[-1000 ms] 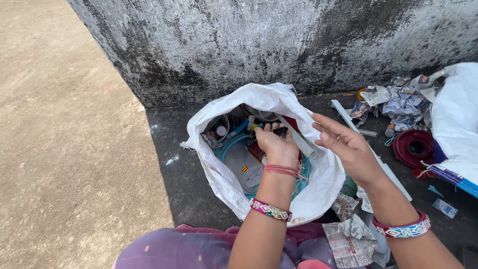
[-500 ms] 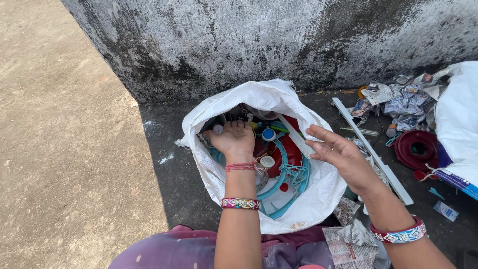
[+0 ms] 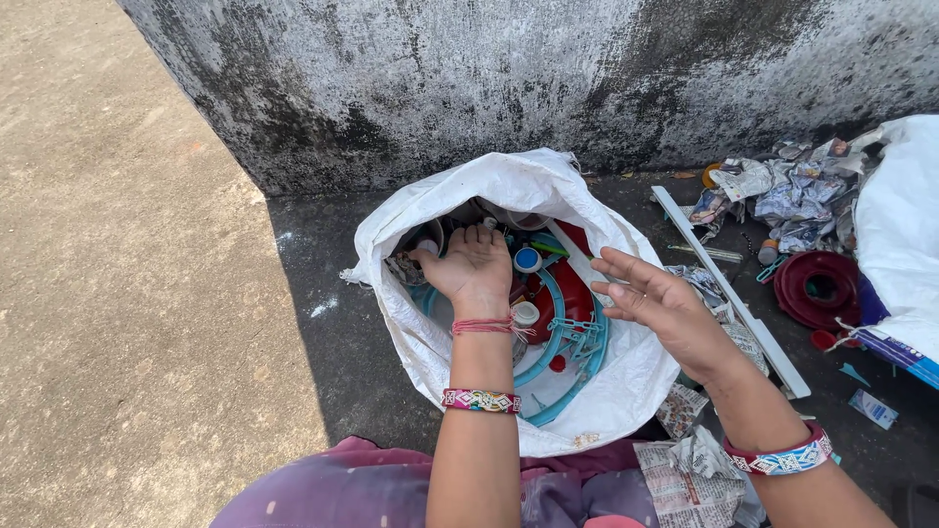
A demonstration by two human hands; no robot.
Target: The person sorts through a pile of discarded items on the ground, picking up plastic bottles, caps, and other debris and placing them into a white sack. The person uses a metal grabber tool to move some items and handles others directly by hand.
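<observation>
The white woven sack (image 3: 430, 342) lies open on the ground at the foot of the stained wall (image 3: 587, 68), its mouth turned up and already well filled with plastic scrap — a teal ring frame (image 3: 577, 342), red pieces, bottle caps. The left hand (image 3: 476, 266) reaches inside near the far rim, fingers curled over small items; whether it grips one I cannot tell. The right hand (image 3: 653, 298) hovers open and empty above the sack's right edge. Much appears unsorted: crumpled wrappers (image 3: 792, 196), a red spool (image 3: 820, 288) and a white strip (image 3: 729, 293) lie on the ground to the right — outside the sack.
</observation>
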